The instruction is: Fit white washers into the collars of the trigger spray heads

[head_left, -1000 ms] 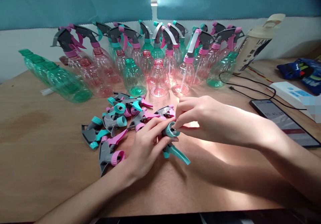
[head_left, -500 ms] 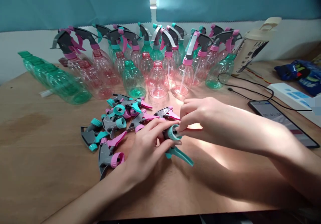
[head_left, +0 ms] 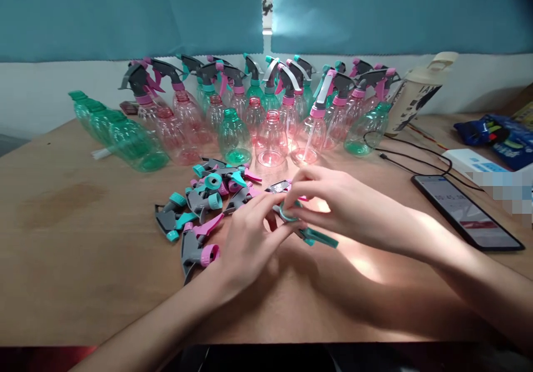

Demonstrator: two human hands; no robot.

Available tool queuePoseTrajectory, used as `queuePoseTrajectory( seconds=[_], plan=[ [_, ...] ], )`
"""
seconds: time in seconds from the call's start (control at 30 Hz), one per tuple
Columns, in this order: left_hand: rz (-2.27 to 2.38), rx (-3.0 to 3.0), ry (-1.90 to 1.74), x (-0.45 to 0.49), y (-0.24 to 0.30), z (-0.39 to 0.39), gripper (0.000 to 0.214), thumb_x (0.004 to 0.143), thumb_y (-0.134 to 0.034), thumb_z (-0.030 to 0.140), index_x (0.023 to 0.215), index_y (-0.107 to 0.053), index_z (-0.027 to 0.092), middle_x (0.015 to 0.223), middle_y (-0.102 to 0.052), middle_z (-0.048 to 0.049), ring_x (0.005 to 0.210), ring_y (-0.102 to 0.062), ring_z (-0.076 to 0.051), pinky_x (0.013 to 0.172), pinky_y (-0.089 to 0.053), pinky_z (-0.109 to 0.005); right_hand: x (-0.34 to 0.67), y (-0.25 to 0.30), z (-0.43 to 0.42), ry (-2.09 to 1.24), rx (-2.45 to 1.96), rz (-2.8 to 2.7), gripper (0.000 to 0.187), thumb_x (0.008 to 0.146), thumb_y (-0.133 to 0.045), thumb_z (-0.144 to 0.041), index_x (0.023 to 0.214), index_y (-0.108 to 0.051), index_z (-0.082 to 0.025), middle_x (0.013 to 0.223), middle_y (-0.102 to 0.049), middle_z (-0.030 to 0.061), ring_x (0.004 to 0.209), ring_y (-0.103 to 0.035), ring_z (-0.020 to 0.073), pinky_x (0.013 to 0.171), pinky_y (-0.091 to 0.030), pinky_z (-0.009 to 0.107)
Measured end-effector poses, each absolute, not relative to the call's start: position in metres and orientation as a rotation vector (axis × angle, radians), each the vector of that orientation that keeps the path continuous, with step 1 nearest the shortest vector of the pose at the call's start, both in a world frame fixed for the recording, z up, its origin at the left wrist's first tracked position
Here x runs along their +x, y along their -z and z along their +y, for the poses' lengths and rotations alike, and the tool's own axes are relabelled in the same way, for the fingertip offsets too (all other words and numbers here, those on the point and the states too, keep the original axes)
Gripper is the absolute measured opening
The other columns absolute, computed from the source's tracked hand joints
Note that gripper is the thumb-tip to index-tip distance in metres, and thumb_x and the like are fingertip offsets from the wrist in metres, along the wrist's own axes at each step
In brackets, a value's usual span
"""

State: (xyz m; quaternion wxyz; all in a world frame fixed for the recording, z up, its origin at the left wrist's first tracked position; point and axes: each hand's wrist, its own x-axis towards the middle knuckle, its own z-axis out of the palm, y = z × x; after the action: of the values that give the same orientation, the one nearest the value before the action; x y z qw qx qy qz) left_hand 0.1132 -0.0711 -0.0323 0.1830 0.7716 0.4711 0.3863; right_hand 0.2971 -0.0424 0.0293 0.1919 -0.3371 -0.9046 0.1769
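Note:
Above the table, my left hand (head_left: 252,239) is closed around a grey and teal trigger spray head (head_left: 320,237), its teal lever pointing to the right. My right hand (head_left: 318,194) has its fingers bent together at the teal collar, over the opening. Whether a small part sits between those fingertips is hidden. Left of my hands lies a loose pile of spray heads (head_left: 202,202), grey with pink or teal collars and levers. One pink-collared spray head (head_left: 199,250) rests just beside my left wrist.
Behind stand rows of clear bottles, such as a green bottle (head_left: 234,139) and a pink bottle (head_left: 271,141), many with spray heads on. To the right are a phone (head_left: 468,214), a black cable (head_left: 410,164), a white power strip (head_left: 470,164) and a cream tumbler (head_left: 418,91).
My right fingers have moved onto the collar's opening, covering more of it. The spray head has turned slightly, its lever swinging up and right. The camera view has shifted.

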Motion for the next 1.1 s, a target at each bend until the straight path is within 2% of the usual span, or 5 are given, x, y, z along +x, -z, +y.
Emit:
queuePoseTrajectory(
  seconds=[0.2,0.37,0.57,0.73,1.1],
  plan=[
    [1.319,1.944,-1.185,0.112,0.025,-0.073,0.044,0.080,-0.071,0.022,0.120,-0.052,0.021,0.093,-0.068,-0.0004,0.066,-0.058,-0.011,0.060,-0.047,-0.024,0.289,-0.019,-0.043,-0.915,-0.918,-2.303,0.040,0.086,-0.065,-0.035,0.120,-0.049,-0.021,0.110,-0.062,0.0043,0.082,-0.063,0.0135,0.065,-0.052,0.026],
    [1.203,1.872,-1.138,0.102,0.020,-0.084,0.043,0.080,-0.069,0.015,0.119,-0.054,0.021,0.099,-0.066,-0.0027,0.078,-0.066,-0.013,0.065,-0.053,-0.023,0.283,-0.011,-0.045,-0.974,-0.955,-2.207,0.025,0.089,-0.059,-0.034,0.109,-0.057,-0.019,0.097,-0.068,0.0036,0.071,-0.065,0.0130,0.062,-0.053,0.027],
    [1.423,1.865,-1.304,0.040,0.005,-0.101,0.024,0.084,-0.067,0.029,0.107,-0.065,0.022,0.109,-0.066,-0.0040,0.082,-0.067,-0.015,0.068,-0.054,-0.024,0.303,-0.013,-0.027,-0.244,-1.131,-2.297,0.027,0.082,-0.066,-0.039,0.101,-0.065,-0.019,0.092,-0.070,0.0044,0.061,-0.063,0.0151,0.057,-0.051,0.030],
    [1.704,1.725,-1.339,-0.009,0.005,-0.107,0.029,0.083,-0.065,0.042,0.104,-0.066,0.022,0.103,-0.069,-0.0028,0.086,-0.066,-0.019,0.072,-0.053,-0.028,0.280,0.002,-0.001,0.247,-1.192,-2.389,0.021,0.085,-0.063,-0.027,0.104,-0.067,-0.017,0.105,-0.070,0.0100,0.088,-0.066,0.0246,0.067,-0.052,0.035],
    [1.931,1.963,-1.156,-0.045,0.028,-0.116,0.037,0.090,-0.050,0.049,0.111,-0.065,0.021,0.120,-0.064,-0.0096,0.112,-0.058,-0.028,0.100,-0.044,-0.046,0.282,0.037,-0.015,-0.123,-1.210,-2.266,0.051,0.088,-0.054,-0.055,0.124,-0.058,-0.019,0.126,-0.060,0.0142,0.120,-0.054,0.0298,0.100,-0.044,0.049]
  ],
)
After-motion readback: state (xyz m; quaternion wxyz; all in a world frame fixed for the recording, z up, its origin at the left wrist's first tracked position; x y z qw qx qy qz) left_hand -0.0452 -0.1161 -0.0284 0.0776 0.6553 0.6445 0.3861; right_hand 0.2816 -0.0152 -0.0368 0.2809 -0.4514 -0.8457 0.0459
